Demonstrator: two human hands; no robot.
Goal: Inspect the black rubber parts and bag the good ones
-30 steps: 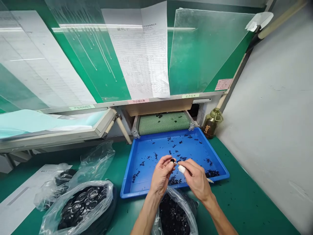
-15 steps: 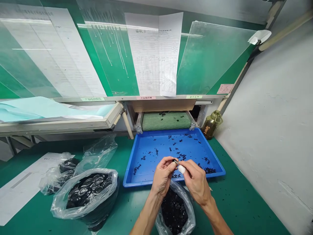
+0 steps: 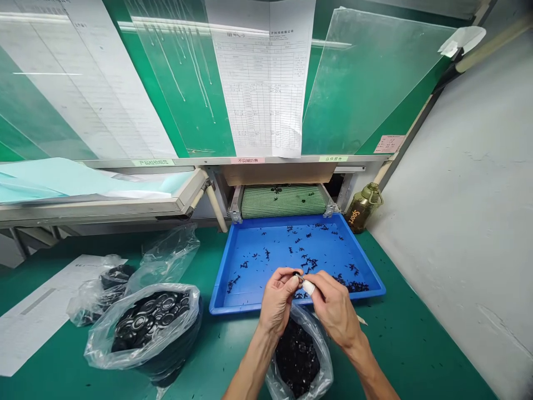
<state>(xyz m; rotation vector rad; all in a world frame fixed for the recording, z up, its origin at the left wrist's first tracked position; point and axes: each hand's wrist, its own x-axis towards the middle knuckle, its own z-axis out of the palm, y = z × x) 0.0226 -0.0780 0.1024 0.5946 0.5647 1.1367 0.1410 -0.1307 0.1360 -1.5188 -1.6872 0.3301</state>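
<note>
My left hand (image 3: 278,297) is closed in a pinch on a small black part (image 3: 296,273), seemingly rounded, over the near edge of the blue tray. Touching or almost touching that part are the fingertips of my right hand (image 3: 333,303), also pinched together. A thin greyish piece shows between the two hands, too small to name. White tape (image 3: 308,287) wraps my right thumb. Below both hands stands an open clear plastic bag (image 3: 327,355) of small dark pieces. The blue tray (image 3: 220,278) behind them holds scattered small black bits, thickest at its near right.
At left, an open bag (image 3: 97,353) holds black ring-shaped parts, with a smaller tied bag (image 3: 85,305) behind it. A green conveyor belt (image 3: 283,203) ends at the tray's far edge. The sport bottle (image 3: 361,210) stands by the right wall (image 3: 458,222). Black bits dot the green table (image 3: 416,344).
The view has tilted slightly, so the board and tray sit a little higher. Both hands keep nearly the same pinch over the tray's near edge.
</note>
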